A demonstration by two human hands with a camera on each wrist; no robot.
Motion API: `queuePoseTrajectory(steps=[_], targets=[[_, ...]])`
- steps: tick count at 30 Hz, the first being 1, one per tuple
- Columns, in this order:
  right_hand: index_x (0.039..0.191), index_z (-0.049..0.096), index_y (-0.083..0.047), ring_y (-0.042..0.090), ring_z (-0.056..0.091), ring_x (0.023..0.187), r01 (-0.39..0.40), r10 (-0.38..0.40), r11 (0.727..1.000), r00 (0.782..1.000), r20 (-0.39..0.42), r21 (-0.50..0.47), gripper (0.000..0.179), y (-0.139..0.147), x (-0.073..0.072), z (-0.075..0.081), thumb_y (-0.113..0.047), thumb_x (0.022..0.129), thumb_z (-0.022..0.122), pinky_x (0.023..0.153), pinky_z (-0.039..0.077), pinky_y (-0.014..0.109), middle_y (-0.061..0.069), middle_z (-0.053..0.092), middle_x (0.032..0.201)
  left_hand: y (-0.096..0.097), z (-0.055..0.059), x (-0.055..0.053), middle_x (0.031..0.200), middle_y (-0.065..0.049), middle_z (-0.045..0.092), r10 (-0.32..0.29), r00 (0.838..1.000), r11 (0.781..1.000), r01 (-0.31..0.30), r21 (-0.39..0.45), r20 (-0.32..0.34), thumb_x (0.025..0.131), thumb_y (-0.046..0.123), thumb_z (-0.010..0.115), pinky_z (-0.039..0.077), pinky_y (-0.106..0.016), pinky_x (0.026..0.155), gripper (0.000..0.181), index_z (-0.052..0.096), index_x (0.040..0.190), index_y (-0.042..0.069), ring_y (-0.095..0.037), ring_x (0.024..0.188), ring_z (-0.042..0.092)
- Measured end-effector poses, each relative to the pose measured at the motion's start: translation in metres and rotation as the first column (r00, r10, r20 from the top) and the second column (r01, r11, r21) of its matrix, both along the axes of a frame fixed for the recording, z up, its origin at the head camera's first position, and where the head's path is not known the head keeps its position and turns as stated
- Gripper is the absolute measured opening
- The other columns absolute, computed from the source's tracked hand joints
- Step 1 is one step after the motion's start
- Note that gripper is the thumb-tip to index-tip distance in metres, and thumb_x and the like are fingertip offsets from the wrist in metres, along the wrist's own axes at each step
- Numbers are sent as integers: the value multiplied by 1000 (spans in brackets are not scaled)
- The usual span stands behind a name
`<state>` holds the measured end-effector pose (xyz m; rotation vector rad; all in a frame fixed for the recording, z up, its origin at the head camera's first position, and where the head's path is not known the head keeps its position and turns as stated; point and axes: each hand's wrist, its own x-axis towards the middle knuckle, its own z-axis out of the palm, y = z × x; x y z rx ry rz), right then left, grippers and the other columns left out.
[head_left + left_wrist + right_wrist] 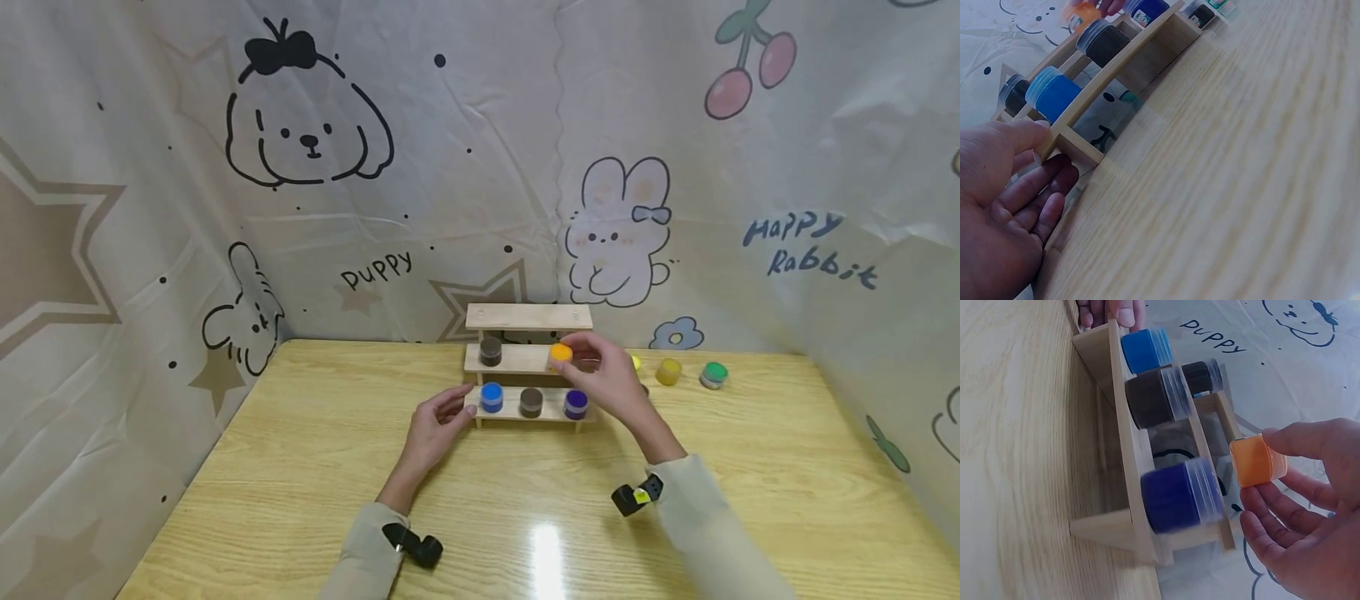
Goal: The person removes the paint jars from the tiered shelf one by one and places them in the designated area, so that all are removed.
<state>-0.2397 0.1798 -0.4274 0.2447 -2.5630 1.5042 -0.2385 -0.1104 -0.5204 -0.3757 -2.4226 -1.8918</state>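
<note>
A small wooden three-step rack (528, 317) stands at the back of the table. My right hand (603, 375) pinches an orange paint jar (1252, 461) between thumb and fingers, close to the right part of the middle step. At the rack's lower left end, my left hand (1007, 187) has its thumb on the step's top edge and its fingers curled below. The bottom step carries a blue jar (492, 397), a dark brown jar (531, 402) and a purple jar (576, 404). Another dark jar (491, 351) sits at the middle step's left.
To the right of the rack, a yellow-ochre jar (668, 372) and a green jar (714, 375) stand on the wooden table (315, 467). A bright yellow jar (636, 363) is partly hidden behind my right hand. A printed cloth (480, 125) hangs behind.
</note>
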Motion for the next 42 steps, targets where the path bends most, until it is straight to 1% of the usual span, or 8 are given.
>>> queuePoseTrajectory(steps=[9,16,18,20,25,27,30,42], targets=[[127,64,-1,33,63,113,10,-10,1000,1000,-21,-9,41,22,14,1,-21,94,77,100,51,49,17,66,121,-3,-2,-1,127,-10,71,7,1000,1000,-7,-8,-2,98,16,73,53,-22,87,39,68,136,10,-24,116,67],[129,62,-2,33,62,114,43,-43,999,999,-2,19,45,39,24,2,-28,95,77,101,50,51,17,64,123,-2,-3,-2,127,-16,70,8,1000,1000,-8,16,-8,98,11,72,53,-23,86,39,67,136,4,-30,116,67],[129,62,-1,33,62,115,55,-55,998,998,-8,25,46,46,26,2,-29,95,77,101,51,48,17,64,124,-1,-2,-1,127,-18,70,8,1000,1000,-8,21,-3,97,9,72,53,-23,86,39,66,135,2,-32,116,66],[129,61,0,33,62,115,66,-66,997,998,-17,26,46,53,29,2,-28,96,76,99,52,38,18,64,124,1,1,0,128,-20,69,5,1000,1000,-5,20,1,97,7,71,53,-26,87,39,65,136,-1,-35,117,65],[130,61,1,29,61,114,92,-91,996,995,-34,14,48,68,37,1,-27,95,77,90,49,13,17,63,124,3,25,12,130,-25,66,-20,1000,1000,20,10,4,98,3,69,54,-34,91,39,63,136,-6,-39,120,63],[131,60,0,25,60,112,106,-105,994,994,-37,18,48,74,39,-1,-27,95,77,89,48,11,17,63,125,4,32,16,131,-26,65,-26,1000,1000,26,9,-8,98,3,68,54,-36,92,38,63,135,-7,-39,120,63],[132,60,0,19,59,110,123,-121,992,992,-46,32,47,84,40,-5,-26,96,75,88,48,10,17,62,126,5,35,17,131,-25,65,-27,999,1000,27,10,-19,98,3,69,54,-38,92,38,63,134,-8,-39,120,63],[133,59,3,0,56,103,185,-184,983,981,-57,6,47,109,41,-17,-21,96,76,83,47,6,19,59,128,3,33,18,131,-23,66,-14,1000,1000,14,20,-8,97,3,70,54,-32,90,39,63,135,-6,-38,121,63]])
